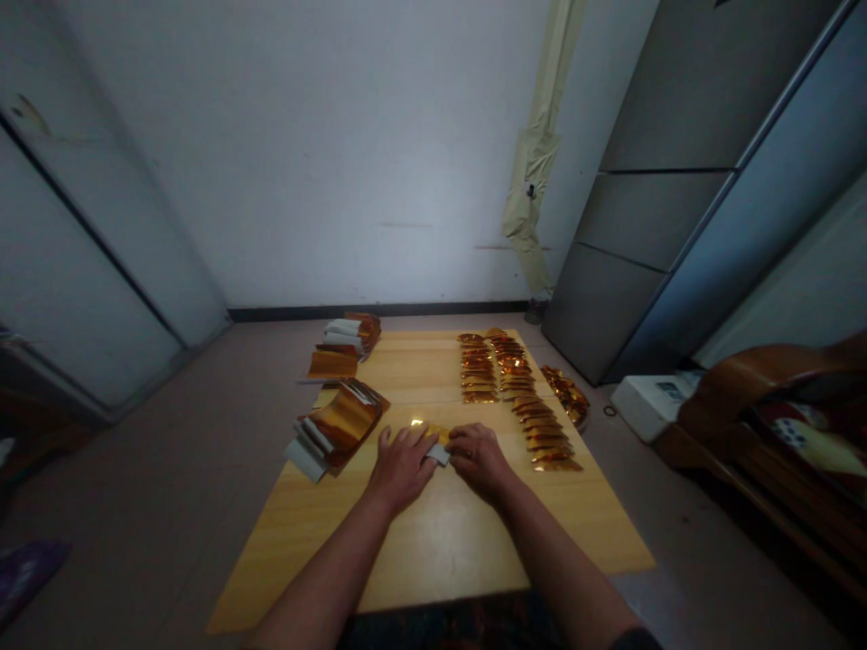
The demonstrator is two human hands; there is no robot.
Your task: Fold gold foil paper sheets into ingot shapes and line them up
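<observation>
A sheet of gold foil paper (440, 454) lies on the wooden table between my hands, partly folded, its pale grey backing facing up near me and its gold side showing beyond. My left hand (404, 462) presses on its left part, thumb and fingers closed on the paper. At its right edge my right hand (480, 458) pinches the paper with bent fingers. Both hands cover much of the sheet, so the exact fold is hidden. Left of my left hand rests a loose stack of gold foil sheets (349, 422) with grey backs.
Another foil stack (358, 338) sits at the table's far left corner. Rows of folded gold foil pieces (478, 370) line the right side, one row (545, 435) reaching nearer. More shiny pieces (566, 395) are heaped beyond the right edge. A refrigerator (629, 217) and a wooden seat (738, 451) stand to the right.
</observation>
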